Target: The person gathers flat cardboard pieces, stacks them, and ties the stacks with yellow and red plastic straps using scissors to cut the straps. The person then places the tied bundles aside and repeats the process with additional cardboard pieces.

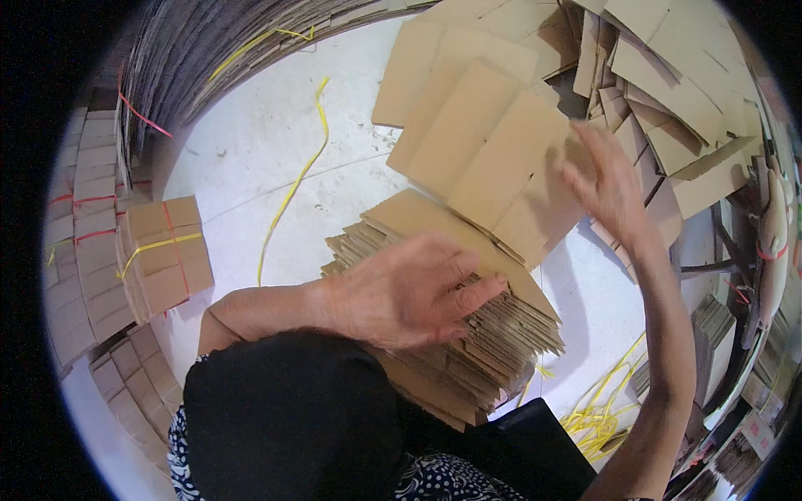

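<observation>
A thick stack of flattened cardboard pieces (510,321) leans in front of me, its many edges fanned toward me. My left hand (418,288) lies over the near side of this stack, fingers apart and slightly bent, gripping nothing that I can see. Just beyond the stack is a folded cardboard sheet (514,171), creased into panels, overlapping other flat sheets. My right hand (606,184) hovers by the right edge of that sheet, fingers spread and a little blurred. A shadow of it falls on the cardboard.
Loose cardboard (677,75) is heaped at the far right. A tied cardboard bundle (171,250) stands at left, beside stacked bundles (96,209). One yellow strap (296,179) lies on the white floor (242,159); more yellow straps (597,417) are tangled at lower right.
</observation>
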Demonstrator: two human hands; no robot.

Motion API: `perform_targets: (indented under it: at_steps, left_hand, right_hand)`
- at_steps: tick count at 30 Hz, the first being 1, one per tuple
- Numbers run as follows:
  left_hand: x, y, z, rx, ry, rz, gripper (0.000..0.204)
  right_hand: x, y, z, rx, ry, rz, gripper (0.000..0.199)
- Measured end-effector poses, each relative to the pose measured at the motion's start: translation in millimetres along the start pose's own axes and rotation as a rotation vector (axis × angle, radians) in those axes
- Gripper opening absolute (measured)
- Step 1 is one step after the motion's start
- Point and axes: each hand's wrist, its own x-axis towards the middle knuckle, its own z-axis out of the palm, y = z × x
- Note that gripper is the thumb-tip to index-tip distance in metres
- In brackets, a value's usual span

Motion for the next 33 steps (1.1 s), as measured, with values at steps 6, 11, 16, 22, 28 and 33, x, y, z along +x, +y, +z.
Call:
perform_targets:
  at_steps: [6, 11, 16, 22, 28, 33]
  left_hand:
    - [1.3, 2.6, -8.0, 0.067, -0.049, -0.015, 0.054]
    - [-1.6, -0.5, -4.3, 0.045, 0.033, 0.002, 0.053]
    - [0.3, -1.2, -6.0, 0.014, 0.110, 0.022, 0.050]
    - [1.2, 1.5, -7.3, 0.100, 0.097, 0.016, 0.048]
    - [1.7, 5.0, -2.5, 0.187, 0.062, 0.003, 0.054]
    - [8.8, 10.4, -11.3, 0.279, 0.206, -0.041, 0.068]
  right_hand:
    - [63.8, 51.7, 37.9, 0.158, -0.463, 0.360, 0.089]
    - [57.7, 57.0, 46.6, 0.228, -0.419, 0.328, 0.079]
    - [38.3, -2.6, 4.0, 0.375, -0.502, 0.218, 0.046]
    - [-3.0, -64.6, -41.7, 0.209, -0.541, 0.124, 0.043]
    - [-49.4, -85.5, -25.5, 0.133, -0.368, 0.070, 0.056]
    - [-49.3, -87.3, -15.6, 0.182, -0.274, 0.024, 0.066]
